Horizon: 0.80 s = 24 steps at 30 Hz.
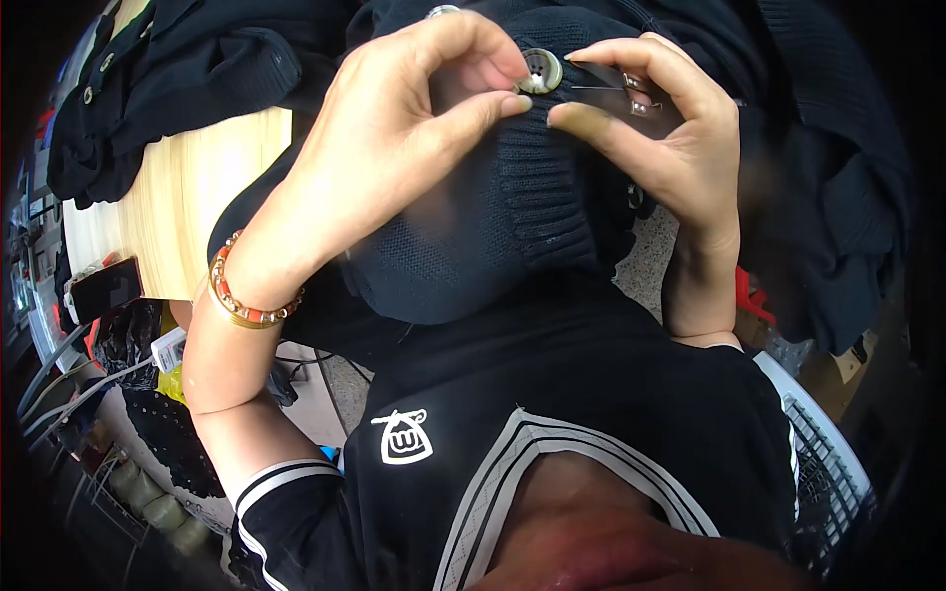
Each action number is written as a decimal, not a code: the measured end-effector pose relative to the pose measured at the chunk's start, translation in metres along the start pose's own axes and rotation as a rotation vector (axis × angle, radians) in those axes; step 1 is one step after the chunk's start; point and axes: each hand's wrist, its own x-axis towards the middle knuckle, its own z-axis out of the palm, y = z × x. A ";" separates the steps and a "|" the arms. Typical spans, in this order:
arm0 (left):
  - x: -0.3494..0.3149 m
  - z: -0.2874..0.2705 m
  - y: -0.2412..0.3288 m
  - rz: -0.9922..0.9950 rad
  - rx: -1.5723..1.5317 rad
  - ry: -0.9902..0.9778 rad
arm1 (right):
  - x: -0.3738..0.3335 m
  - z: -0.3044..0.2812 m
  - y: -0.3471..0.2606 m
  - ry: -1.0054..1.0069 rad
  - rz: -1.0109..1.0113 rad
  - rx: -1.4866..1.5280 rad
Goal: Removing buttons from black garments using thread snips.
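Observation:
A round pale button [541, 71] with dark holes lies on black ribbed knitwear [540, 187]. My left hand [414, 128] comes in from the left, thumb and index finger pinched together at the button's lower left edge. On that wrist are a red-beaded bracelet and a gold bangle. Right of the button, my right hand [670, 123] has its thumb and index finger spread apart, the other fingers curled. A thin, straight, needle-like shaft [596, 89] shows between them; whether a finger touches it is unclear. Metal rings show on the curled fingers, and the thumb has a yellowish patch.
More dark knitwear [212, 74] with buttons lies across a light wooden tabletop [212, 187] at left. A black phone [105, 291] rests at the table's near left corner, beside cables and a white plug [169, 350]. A white-rimmed crate [823, 443] stands at lower right.

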 end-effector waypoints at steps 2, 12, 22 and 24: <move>0.001 0.000 -0.004 0.016 -0.039 0.027 | 0.001 0.004 0.001 0.034 -0.016 -0.064; 0.008 -0.002 -0.023 0.000 0.040 -0.009 | 0.000 0.016 0.011 0.068 -0.042 -0.087; 0.018 -0.010 -0.032 0.130 -0.171 -0.082 | -0.011 0.030 0.037 0.110 -0.218 0.150; 0.018 -0.010 -0.030 0.202 -0.096 -0.069 | -0.016 0.031 0.041 0.142 -0.233 0.160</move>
